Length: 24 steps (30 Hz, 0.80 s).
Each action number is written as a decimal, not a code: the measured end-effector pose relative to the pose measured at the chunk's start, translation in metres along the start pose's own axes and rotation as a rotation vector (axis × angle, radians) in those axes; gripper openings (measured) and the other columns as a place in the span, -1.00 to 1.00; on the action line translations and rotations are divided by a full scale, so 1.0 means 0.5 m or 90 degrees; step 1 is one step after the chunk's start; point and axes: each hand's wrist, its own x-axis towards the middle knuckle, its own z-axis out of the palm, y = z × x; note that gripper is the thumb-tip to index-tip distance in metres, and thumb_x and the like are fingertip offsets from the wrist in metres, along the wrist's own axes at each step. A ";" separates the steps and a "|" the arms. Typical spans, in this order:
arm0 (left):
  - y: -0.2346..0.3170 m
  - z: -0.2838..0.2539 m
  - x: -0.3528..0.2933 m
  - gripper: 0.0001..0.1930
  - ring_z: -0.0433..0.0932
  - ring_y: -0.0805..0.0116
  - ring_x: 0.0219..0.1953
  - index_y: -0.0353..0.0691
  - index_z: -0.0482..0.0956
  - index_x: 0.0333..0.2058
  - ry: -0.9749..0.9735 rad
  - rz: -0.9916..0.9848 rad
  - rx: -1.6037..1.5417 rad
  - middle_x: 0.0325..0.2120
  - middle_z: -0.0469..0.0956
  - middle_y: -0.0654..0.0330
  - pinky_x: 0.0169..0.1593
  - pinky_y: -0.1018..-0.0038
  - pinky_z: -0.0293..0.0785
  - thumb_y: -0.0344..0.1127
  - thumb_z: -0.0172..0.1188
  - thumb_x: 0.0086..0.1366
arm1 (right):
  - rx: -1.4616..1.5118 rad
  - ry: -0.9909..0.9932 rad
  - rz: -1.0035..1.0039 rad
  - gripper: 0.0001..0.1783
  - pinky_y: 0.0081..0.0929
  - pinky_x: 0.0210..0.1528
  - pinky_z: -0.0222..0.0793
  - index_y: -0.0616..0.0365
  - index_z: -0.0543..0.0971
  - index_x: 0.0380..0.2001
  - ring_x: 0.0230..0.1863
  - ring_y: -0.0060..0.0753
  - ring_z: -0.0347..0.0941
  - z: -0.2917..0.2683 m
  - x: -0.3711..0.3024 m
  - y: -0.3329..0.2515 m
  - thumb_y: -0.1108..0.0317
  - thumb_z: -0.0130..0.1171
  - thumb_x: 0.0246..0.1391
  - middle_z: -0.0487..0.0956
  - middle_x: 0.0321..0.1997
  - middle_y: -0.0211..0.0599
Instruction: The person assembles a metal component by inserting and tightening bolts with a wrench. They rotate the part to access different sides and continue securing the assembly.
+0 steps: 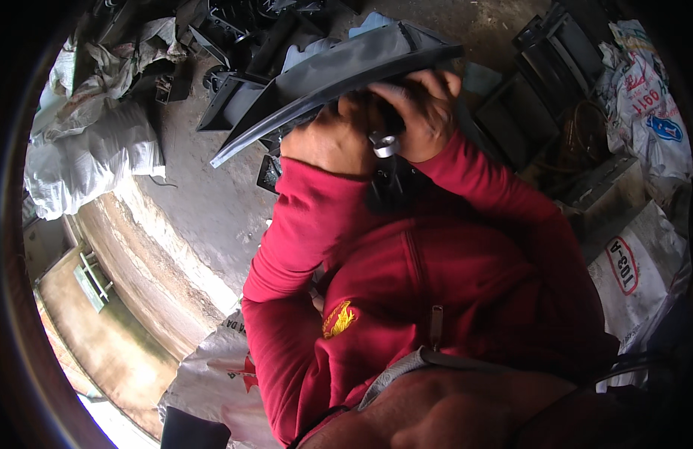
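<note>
A large dark grey-black curved panel (339, 72) with a raised rim is tilted up in front of me. My left hand (328, 142) is closed at its near edge, with the fingertips hidden behind my knuckles and the panel. My right hand (423, 112) grips the same panel farther right, fingers bent against its underside. Between my two hands is a short shiny silver collar (385, 146) on a dark piece; what it belongs to, and which hand touches it, I cannot make out.
Black frame-like parts (245, 34) lie heaped on the floor beyond the panel. More dark trays (522, 112) stack up at right, near white printed sacks (642, 97). White plastic bags (96, 153) rest at left, and a pale sack (219, 374) lies by my left elbow.
</note>
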 end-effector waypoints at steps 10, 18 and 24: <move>-0.061 0.023 -0.103 -0.78 0.63 0.38 -0.54 -0.38 0.59 -0.32 0.124 -0.292 -0.703 -0.54 0.64 0.09 -0.46 0.51 0.50 -0.30 0.10 0.35 | -0.015 0.042 -0.019 -0.44 -0.31 -0.01 0.01 -0.32 0.54 -0.15 -0.22 -0.59 0.39 0.011 -0.005 0.008 0.05 0.47 -0.35 0.60 -0.33 -0.87; -0.023 0.000 -0.045 -0.85 0.53 0.15 -0.68 -0.15 0.49 -0.45 0.073 -0.012 -0.173 -0.67 0.49 0.16 -0.62 0.25 0.44 -0.27 0.27 0.11 | -0.023 -0.013 -0.021 -0.44 -0.28 -0.01 0.03 -0.27 0.53 -0.09 -0.21 -0.55 0.41 -0.002 -0.004 -0.008 0.12 0.42 -0.29 0.60 -0.34 -0.79; -0.036 0.040 -0.032 -0.82 0.60 0.21 -0.61 -0.22 0.61 -0.29 0.091 -0.037 -0.168 -0.65 0.58 0.12 -0.49 0.37 0.55 -0.25 0.20 0.22 | 0.012 0.010 -0.008 -0.32 -0.27 0.02 0.07 -0.23 0.50 -0.05 -0.23 -0.53 0.42 -0.006 -0.003 0.010 0.21 0.48 -0.39 0.60 -0.32 -0.84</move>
